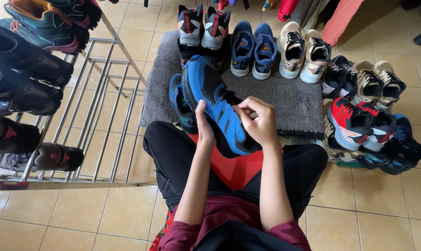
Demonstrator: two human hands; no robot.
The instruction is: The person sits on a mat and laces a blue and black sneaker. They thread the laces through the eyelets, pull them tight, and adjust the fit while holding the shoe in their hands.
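A blue and black sports shoe (213,100) is held over my lap, toe pointing away from me. My left hand (204,126) grips its near side with the thumb up along the upper. My right hand (259,120) is closed on the opening near the laces, fingers pinched there. Its matching blue shoe (180,104) lies on the grey mat (294,100) just left of the held one.
Pairs of shoes line the mat's far edge and pile up at the right (359,123). A metal shoe rack (99,116) with dark shoes stands on the left. Tiled floor surrounds me; I sit on a red stool (236,169).
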